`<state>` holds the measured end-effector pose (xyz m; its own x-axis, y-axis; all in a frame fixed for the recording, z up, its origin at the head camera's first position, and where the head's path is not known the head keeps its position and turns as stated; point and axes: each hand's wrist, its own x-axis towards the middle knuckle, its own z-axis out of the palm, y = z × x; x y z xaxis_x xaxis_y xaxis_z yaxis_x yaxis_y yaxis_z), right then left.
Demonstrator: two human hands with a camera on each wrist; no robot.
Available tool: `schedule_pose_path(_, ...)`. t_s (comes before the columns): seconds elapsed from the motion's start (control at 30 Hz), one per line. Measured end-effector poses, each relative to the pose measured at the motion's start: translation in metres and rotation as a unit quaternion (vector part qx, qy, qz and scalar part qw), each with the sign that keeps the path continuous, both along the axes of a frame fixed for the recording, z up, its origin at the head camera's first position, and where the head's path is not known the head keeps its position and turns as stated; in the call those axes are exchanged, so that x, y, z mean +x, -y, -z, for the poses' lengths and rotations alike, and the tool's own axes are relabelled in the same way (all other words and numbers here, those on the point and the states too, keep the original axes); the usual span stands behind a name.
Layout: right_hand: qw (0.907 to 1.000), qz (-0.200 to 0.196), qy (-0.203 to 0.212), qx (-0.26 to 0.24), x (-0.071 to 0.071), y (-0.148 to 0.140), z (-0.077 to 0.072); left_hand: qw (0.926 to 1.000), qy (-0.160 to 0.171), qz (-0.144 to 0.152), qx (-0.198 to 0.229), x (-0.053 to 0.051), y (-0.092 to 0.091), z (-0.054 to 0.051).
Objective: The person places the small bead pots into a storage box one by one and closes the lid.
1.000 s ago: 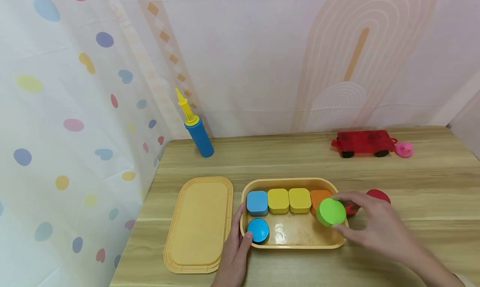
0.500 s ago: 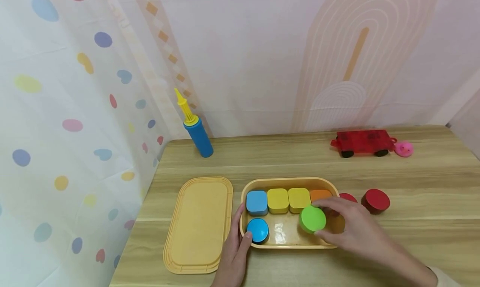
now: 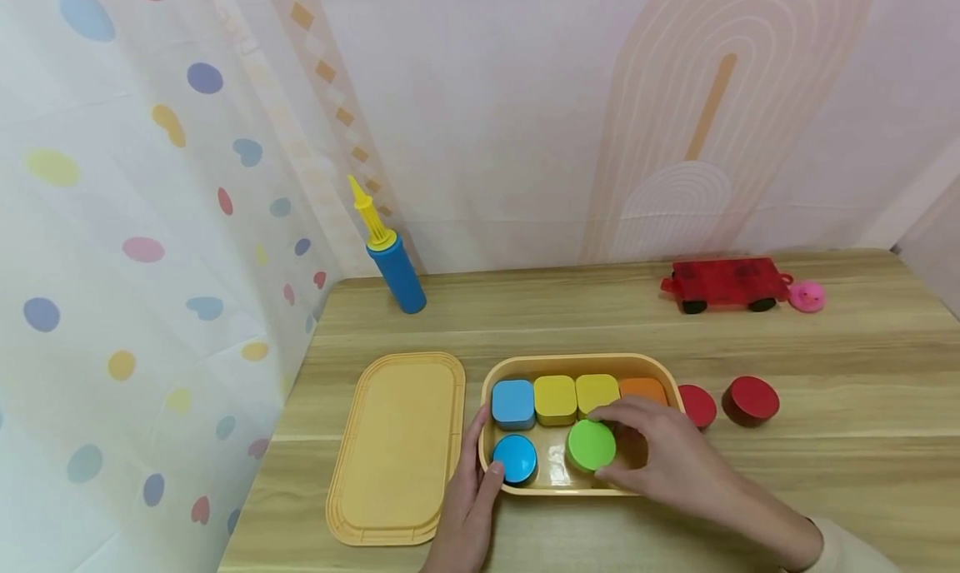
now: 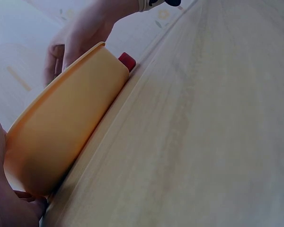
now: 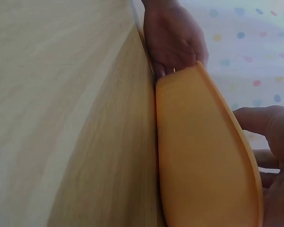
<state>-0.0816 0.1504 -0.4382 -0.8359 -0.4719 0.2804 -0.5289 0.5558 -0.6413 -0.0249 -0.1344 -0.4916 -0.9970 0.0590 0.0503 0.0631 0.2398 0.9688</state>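
A shallow yellow-orange box point(image 3: 585, 492) sits on the table in front of me. My left hand point(image 3: 471, 510) grips its left end, thumb over the rim. Between thumb and fingers, my right hand point(image 3: 678, 460) pinches a round green block point(image 3: 590, 445) inside the box, in the middle of the front half. Along the back lie a blue square block point(image 3: 513, 405), two yellow square blocks point(image 3: 555, 400) and an orange block point(image 3: 643, 390), partly hidden by the right hand. A round blue block point(image 3: 515, 460) occupies the front left corner. Both wrist views show the box's outer wall point(image 4: 71, 123).
Left of the box lies a matching flat lid point(image 3: 397, 448). Two round red blocks point(image 3: 751, 400) are just right of the box. Further back stand a blue and yellow hand pump point(image 3: 399, 275), a red toy wagon point(image 3: 727, 284) and a small pink toy point(image 3: 807, 296).
My right hand has carried the green block leftward from the box's right end to the middle, and lower into it. The red blocks have come into fuller view. My left hand has stayed put.
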Motion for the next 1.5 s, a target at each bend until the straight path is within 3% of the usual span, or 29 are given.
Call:
schedule_pose_path(0.17,0.9993,-0.015,0.034,-0.008,-0.003,0.012,-0.001,1.0,-0.004,0.003,-0.008,0.0,0.0,-0.001)
schedule_pose_path(0.4,0.9962,-0.048,0.073,0.001,-0.009,0.027,0.001,0.9998,0.02,-0.002,-0.008,-0.001,0.0,-0.001)
schedule_pose_path(0.6,0.9912,-0.081,0.104,0.015,-0.016,0.033,0.0,0.9999,0.011,0.008,0.0,0.0,0.0,-0.002)
schedule_pose_path(0.87,0.9874,-0.12,0.095,-0.039,-0.023,0.029,0.02,1.0,0.004,0.008,0.0,0.001,-0.001,-0.006)
schedule_pose_path(1.0,0.9846,-0.123,0.116,-0.043,-0.024,0.027,0.016,1.0,0.005,0.007,-0.002,0.001,-0.001,-0.008)
schedule_pose_path(1.27,0.987,-0.106,0.112,-0.044,-0.018,0.025,0.004,1.0,-0.002,0.004,-0.002,0.0,-0.001,-0.004)
schedule_pose_path(1.5,0.9919,-0.08,0.073,-0.066,-0.011,0.017,-0.005,0.9999,0.014,0.002,0.005,0.0,0.0,-0.002)
